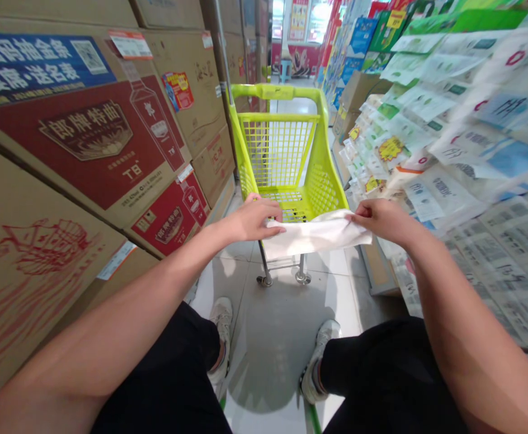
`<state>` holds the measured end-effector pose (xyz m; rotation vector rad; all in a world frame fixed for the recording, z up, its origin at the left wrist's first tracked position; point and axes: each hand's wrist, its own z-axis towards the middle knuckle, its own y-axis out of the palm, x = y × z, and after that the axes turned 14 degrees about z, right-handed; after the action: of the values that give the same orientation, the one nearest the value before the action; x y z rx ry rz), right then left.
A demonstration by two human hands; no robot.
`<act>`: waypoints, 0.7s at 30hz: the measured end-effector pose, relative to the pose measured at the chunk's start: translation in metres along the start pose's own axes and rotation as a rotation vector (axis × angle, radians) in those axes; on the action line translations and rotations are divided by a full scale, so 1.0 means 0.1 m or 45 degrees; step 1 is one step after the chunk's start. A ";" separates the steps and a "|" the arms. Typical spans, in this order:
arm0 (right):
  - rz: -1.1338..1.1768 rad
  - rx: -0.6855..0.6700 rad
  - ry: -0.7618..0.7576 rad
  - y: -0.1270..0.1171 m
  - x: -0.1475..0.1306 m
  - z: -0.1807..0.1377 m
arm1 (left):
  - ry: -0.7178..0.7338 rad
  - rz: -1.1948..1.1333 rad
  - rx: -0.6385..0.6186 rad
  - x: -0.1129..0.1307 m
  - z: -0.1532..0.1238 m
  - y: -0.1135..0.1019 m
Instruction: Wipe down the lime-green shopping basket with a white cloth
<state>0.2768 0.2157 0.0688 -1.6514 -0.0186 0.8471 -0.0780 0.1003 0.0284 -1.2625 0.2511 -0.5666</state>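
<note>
A white cloth [316, 235] is stretched between both hands in front of me. My left hand [258, 218] pinches its left end and my right hand [379, 218] grips its right end, fingers closed. Just beyond the cloth stands a small lime-green shopping cart [286, 150] with a mesh basket, on the white tiled aisle floor. Its near rim sits right behind the cloth. My knees in black shorts and white shoes show below.
Stacked brown and red liquor cartons [92, 144] wall the left side. Shelves of packaged tissue goods [463, 138] line the right. The narrow tiled aisle [273, 337] runs ahead past the cart toward a bright shop area.
</note>
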 end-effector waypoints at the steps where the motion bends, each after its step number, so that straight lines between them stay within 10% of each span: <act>1: 0.045 0.002 0.004 -0.05 0.02 -0.01 | 0.017 -0.064 0.054 -0.01 0.00 -0.03; 8: -0.185 0.193 0.091 -0.12 -0.08 -0.17 | 0.014 -0.114 0.028 0.07 -0.06 -0.14; 12: -0.158 0.530 -0.312 0.19 -0.42 -0.20 | -0.105 0.043 -0.073 0.21 -0.04 -0.11; 16: -0.059 0.030 -0.763 0.59 -0.64 -0.11 | -0.123 0.390 -0.189 0.38 0.03 -0.09; 21: -0.413 -0.236 -0.353 0.69 -0.56 0.06 | -0.082 0.568 -0.316 0.42 0.05 -0.08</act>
<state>0.2035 0.1761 0.0383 -1.6318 -0.5573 0.8342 -0.0428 0.0803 0.0430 -1.4057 0.5450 -0.1122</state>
